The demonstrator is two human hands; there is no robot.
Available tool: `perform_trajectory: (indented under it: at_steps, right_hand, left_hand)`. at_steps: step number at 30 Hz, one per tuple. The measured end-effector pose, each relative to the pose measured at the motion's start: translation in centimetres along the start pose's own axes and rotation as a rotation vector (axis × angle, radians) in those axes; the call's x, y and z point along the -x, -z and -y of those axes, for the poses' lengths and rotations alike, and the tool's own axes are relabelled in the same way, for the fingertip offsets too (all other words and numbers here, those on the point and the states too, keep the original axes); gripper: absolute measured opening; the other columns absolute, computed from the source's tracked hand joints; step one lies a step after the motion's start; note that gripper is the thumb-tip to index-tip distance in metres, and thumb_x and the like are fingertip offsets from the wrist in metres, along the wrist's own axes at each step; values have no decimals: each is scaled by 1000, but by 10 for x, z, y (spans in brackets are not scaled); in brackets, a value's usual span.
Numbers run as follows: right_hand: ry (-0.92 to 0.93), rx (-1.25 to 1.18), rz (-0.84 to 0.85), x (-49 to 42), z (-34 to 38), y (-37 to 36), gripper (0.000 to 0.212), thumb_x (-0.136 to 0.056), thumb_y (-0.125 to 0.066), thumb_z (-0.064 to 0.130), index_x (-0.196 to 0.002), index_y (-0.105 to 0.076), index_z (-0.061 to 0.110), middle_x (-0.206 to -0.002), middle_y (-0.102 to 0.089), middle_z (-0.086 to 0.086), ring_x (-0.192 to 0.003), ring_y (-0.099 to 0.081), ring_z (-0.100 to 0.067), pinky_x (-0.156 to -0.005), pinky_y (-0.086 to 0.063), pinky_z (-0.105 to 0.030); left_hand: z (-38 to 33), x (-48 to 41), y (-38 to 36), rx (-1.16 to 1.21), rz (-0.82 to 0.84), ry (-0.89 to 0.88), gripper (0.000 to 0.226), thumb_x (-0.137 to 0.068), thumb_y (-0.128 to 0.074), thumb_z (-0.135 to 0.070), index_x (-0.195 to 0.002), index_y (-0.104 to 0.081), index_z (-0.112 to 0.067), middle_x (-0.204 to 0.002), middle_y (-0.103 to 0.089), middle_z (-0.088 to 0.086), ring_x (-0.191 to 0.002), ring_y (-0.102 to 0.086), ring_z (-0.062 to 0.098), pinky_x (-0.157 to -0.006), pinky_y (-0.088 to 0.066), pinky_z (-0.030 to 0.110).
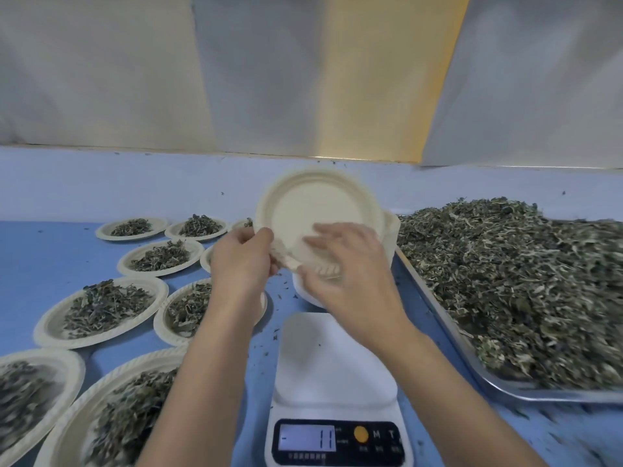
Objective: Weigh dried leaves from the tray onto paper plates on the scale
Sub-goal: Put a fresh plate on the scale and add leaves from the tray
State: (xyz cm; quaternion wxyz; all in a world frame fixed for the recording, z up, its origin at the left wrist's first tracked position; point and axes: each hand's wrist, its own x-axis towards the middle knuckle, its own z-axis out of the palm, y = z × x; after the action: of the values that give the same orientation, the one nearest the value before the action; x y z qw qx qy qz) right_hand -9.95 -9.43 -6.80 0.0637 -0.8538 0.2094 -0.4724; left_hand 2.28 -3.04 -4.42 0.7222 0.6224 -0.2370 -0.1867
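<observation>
filled plates (101,308) lay left of frame on the blue desk (40,251) | left hand (241,261) pinched the empty paper plate (317,210) at its lower-left rim, centre frame | right hand (344,261) gripped its lower edge, fingers spread | scale (333,375) below, bare, reading -11 | tray (505,385) of dried leaves (505,281) at right

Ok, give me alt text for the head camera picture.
Two hands, left and right, hold an empty paper plate above a white scale reading minus 11. Plates of dried leaves lie left; a leaf-heaped tray sits right.
</observation>
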Motion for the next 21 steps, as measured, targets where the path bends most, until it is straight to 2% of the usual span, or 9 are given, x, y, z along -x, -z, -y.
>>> perform_trajectory:
  at_steps: [2,3,5,7,9,11,16,19,21]
  right_hand:
    - [-228,-92,-103,1,-5,14,40,-87,-63,19,-127,-59,17,-136,-49,4,-128,-30,-11,-108,-17,-21]
    - [-350,-140,-138,1,-9,21,44,-89,-59,15,-133,-53,15,-139,-47,2,-130,-31,-12,-109,-18,-21]
    - [-574,-319,-175,4,-18,35,49,-89,-55,10,-137,-49,13,-138,-51,0,-128,-43,-15,-111,-31,-31]
    - [-706,-456,-181,7,-23,44,47,-87,-55,7,-133,-56,15,-127,-61,1,-118,-56,-14,-104,-44,-40]
    - [-746,-420,-142,10,-26,52,32,-83,-59,9,-112,-68,20,-105,-70,3,-102,-64,-17,-94,-50,-44]
    - [-759,-363,-60,12,-29,57,17,-81,-63,12,-88,-67,27,-89,-70,6,-91,-67,-18,-87,-53,-45]
    - [-746,-148,146,17,-38,57,2,-81,-66,19,-81,-67,18,-72,-62,9,-83,-60,-14,-75,-49,-30]
    - [-731,-138,193,21,-40,50,27,-84,-61,27,-63,-57,11,-58,-48,-2,-57,-43,-18,-52,-33,-28]
    - [-737,-133,223,25,-42,45,35,-87,-56,28,-60,-43,10,-60,-38,-7,-57,-32,-17,-52,-21,-30]
  left_hand:
    - [0,3,6,-72,58,18,11,-88,-54,-9,-94,-62,-5,-67,-57,7,-47,-46,14,-43,-41,21]
    - [0,5,8,-103,87,29,14,-88,-54,-9,-100,-61,-7,-71,-59,6,-49,-47,14,-42,-41,22]
    - [0,11,11,-176,147,38,26,-86,-53,-6,-109,-58,-16,-73,-59,5,-45,-47,14,-44,-40,25]
    - [-1,17,13,-255,232,48,30,-85,-53,-3,-110,-58,-19,-70,-60,5,-40,-49,12,-46,-41,27]
    - [-3,20,17,-368,285,45,23,-86,-53,-4,-103,-61,-18,-66,-61,4,-37,-52,10,-48,-42,27]
    - [-5,21,21,-499,283,13,10,-88,-55,-8,-93,-62,-14,-62,-60,5,-33,-52,7,-47,-39,25]
    - [-2,22,30,-643,372,90,7,-90,-61,-9,-90,-59,-2,-51,-58,5,-34,-56,13,-33,-28,15]
    - [2,18,32,-675,398,163,10,-91,-60,-11,-91,-60,-2,-65,-63,10,-41,-62,18,-29,-31,15]
    - [6,15,31,-691,395,208,11,-93,-58,-11,-93,-61,-1,-75,-64,12,-54,-66,24,-32,-40,19]
